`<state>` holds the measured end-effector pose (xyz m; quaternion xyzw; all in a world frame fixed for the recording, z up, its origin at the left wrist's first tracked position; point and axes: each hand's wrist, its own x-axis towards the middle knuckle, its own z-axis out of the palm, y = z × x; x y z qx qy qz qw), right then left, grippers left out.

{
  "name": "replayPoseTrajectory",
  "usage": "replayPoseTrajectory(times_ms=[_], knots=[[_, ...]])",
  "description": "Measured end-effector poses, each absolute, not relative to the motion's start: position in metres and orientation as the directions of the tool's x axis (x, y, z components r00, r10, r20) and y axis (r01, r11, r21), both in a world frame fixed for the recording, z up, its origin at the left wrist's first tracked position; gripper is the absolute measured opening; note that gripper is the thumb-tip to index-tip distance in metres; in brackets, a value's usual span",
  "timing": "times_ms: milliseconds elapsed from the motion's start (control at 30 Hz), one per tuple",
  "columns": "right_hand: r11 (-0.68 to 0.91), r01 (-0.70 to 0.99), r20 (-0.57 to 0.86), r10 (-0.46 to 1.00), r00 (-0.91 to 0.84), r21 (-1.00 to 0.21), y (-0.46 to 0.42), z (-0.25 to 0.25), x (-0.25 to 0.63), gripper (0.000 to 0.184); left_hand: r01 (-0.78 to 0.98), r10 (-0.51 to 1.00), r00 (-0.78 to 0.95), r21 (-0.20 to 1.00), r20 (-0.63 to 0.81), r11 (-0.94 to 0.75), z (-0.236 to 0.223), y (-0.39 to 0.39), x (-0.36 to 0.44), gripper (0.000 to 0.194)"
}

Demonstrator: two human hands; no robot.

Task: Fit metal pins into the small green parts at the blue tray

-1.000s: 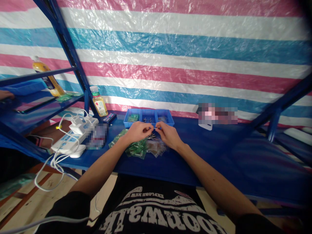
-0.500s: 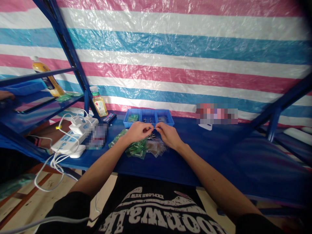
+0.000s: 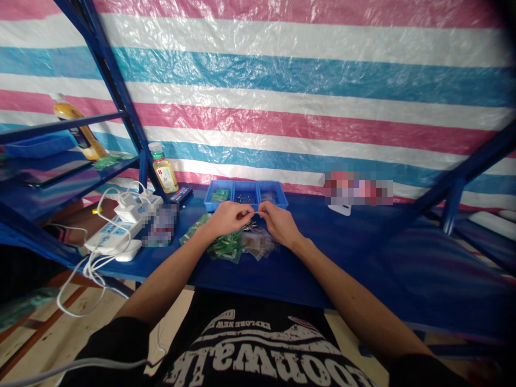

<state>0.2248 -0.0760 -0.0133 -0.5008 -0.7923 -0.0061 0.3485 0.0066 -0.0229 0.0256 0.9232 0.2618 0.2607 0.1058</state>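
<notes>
My left hand (image 3: 230,217) and my right hand (image 3: 278,221) meet fingertip to fingertip above the blue table, both closed in a pinch. Between them is something small and thin that I cannot make out. Just beyond stands a blue three-part tray (image 3: 246,206): green packets (image 3: 221,195) lie in its left section, a few small metal pieces (image 3: 243,199) in the middle, clear packets in the right. Under and in front of my hands are a heap of green packets (image 3: 228,246), a pile of clear packets with brownish contents (image 3: 258,244) and some loose metal pieces (image 3: 250,226).
A white power strip (image 3: 110,232) with tangled cables lies left, beside a bottle of yellow liquid (image 3: 164,171) and a dark box (image 3: 181,196). Blue frame posts (image 3: 121,91) rise on both sides. A striped plastic sheet (image 3: 282,80) hangs behind. A blurred item stands back right.
My hands keep almost the same place, with the right fingertips shifted very slightly. At the far left, another person's hand has gone from the neighbouring shelf.
</notes>
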Motion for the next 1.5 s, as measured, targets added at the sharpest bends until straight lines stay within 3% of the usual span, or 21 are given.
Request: replayPoseTrajectory(times_ms=[700,1133,1367,1500], knots=[[0.384,0.842,0.512,0.845,-0.154,-0.380,-0.0775,-0.0079,0.2263,0.024,0.402,0.526,0.722,0.347,0.449,-0.848,0.0258,-0.0228,0.0063,0.022],[0.455,0.811,0.522,0.823,-0.224,-0.369,-0.0779,-0.0098,0.2254,0.013,0.440,0.545,0.698,0.322,0.465,-0.838,0.0256,-0.0221,0.0054,0.024],[0.448,0.823,0.541,0.813,-0.214,-0.349,-0.0769,-0.0097,0.2274,0.023,0.434,0.543,0.698,0.327,0.466,-0.839,0.0266,-0.0226,0.0055,0.025],[0.474,0.796,0.545,0.808,-0.224,-0.377,-0.0778,-0.0091,0.2267,0.019,0.436,0.544,0.694,0.325,0.472,-0.839,0.0272,-0.0229,0.0055,0.025]])
